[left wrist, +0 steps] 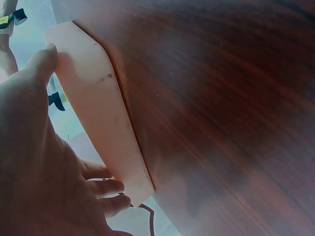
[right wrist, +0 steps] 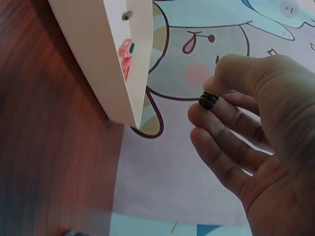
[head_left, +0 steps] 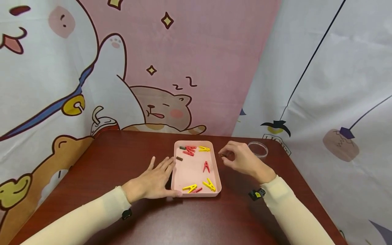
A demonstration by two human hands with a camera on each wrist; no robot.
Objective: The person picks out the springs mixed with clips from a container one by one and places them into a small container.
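My left hand spreads over the near left corner of a pink tray, fingertips at its left side and thumb on its front rim. In the left wrist view, the thumb and fingertips of this hand touch the tray's outer wall. Just right of the tray, my right hand pinches a small dark ribbed piece, like a short coil spring, between thumb and fingertips. Two similar dark pieces lie in the tray's far left part. Red clothespins and yellow clothespins are scattered around them.
A clear round dish stands on the dark wooden table, beyond my right hand. Cartoon-printed cloth hangs along the table's back and right side.
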